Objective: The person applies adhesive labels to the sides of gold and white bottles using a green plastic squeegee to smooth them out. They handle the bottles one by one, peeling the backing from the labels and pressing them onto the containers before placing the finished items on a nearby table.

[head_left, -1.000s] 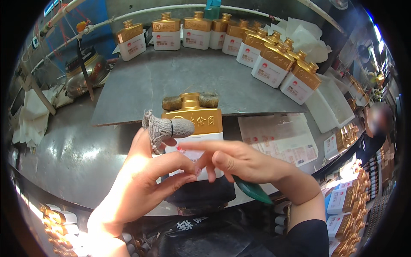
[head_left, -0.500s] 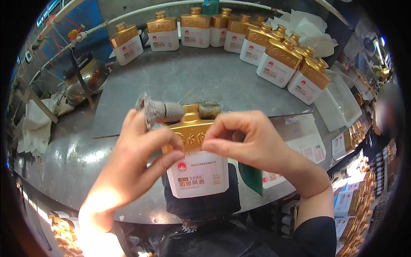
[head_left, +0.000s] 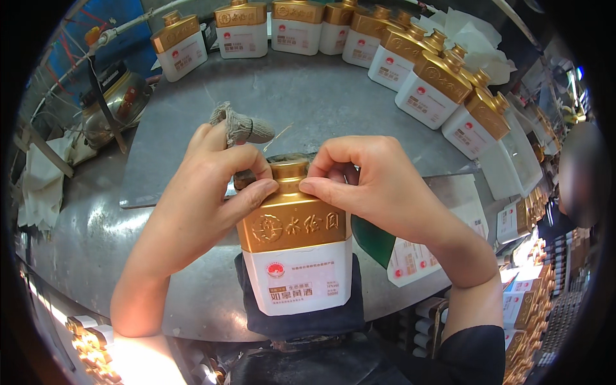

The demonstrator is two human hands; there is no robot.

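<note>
Gold-topped bottle (head_left: 296, 263); left hand (head_left: 212, 170), right hand (head_left: 375, 173) flank neck (head_left: 290, 171); each grip pinched narrow (contents unclear)

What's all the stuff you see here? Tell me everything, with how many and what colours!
Front bottle: one, gold and white, between the hands
Dark pad: one, near-black, under that bottle
Back bottles: about a dozen, gold and white, curved along the back
Lower bottles: many, gold and white, lower corners
Label sheets: count unclear, pale, right
Green tool: one, partly hidden, below the right hand
Tray: one, white, right
Crumpled wrapping: several pieces, white, upper right
Pot: one, metallic, upper left
Table: one, grey, beneath
Finger cover: one, grey knit, left hand
Left hand: one, bare, pinched at the bottle neck
Right hand: one, bare, pinched opposite
</note>
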